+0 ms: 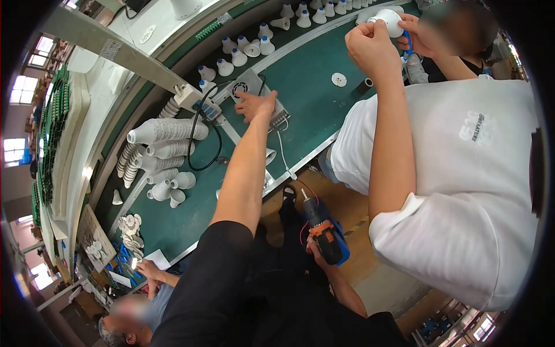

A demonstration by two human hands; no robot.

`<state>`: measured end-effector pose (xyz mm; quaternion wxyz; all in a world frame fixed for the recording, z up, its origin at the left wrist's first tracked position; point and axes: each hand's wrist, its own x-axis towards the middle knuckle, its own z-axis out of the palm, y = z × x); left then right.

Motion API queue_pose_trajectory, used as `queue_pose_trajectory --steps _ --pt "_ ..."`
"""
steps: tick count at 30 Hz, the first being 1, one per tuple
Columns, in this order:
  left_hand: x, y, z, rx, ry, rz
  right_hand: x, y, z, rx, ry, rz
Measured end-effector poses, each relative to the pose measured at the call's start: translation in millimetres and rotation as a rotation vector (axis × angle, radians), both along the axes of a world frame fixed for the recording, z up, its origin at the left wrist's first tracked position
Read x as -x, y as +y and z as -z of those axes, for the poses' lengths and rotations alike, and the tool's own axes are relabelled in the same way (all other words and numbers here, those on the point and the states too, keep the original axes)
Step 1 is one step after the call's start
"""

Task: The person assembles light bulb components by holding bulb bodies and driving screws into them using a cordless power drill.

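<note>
My left hand point(256, 107) reaches over the green worktop with its fingers spread. It is at a silver metal power supply box point(241, 87) with a round fan grille; whether the fingertips touch the box I cannot tell. A black cable point(199, 137) loops beside it, and a white cable point(282, 149) runs from the box over the bench edge. Low in front of my body, my right hand point(315, 250) is closed around a black and orange cordless drill point(322, 231). The drill's bit points up toward the bench edge, clear of any workpiece.
Stacks of white lamp cups point(167, 132) stand left on the bench point(173, 222). White cones with blue tips point(238, 56) line the conveyor behind. A co-worker in a white shirt point(451, 162) holds a white lamp part point(388, 23) at right; another person point(153, 306) works lower left.
</note>
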<state>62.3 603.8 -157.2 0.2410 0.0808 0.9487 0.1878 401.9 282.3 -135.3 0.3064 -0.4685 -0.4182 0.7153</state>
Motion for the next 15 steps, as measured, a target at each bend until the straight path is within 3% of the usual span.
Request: queue_pose_trajectory --steps 12,15 --pt "-8.2 -6.7 46.3 0.101 0.063 -0.027 -13.1 1.9 18.1 -0.204 -0.184 -0.194" --pt "22.0 -29.0 33.8 -0.062 -0.158 0.115 -6.0 5.4 8.3 -0.091 -0.123 -0.146"
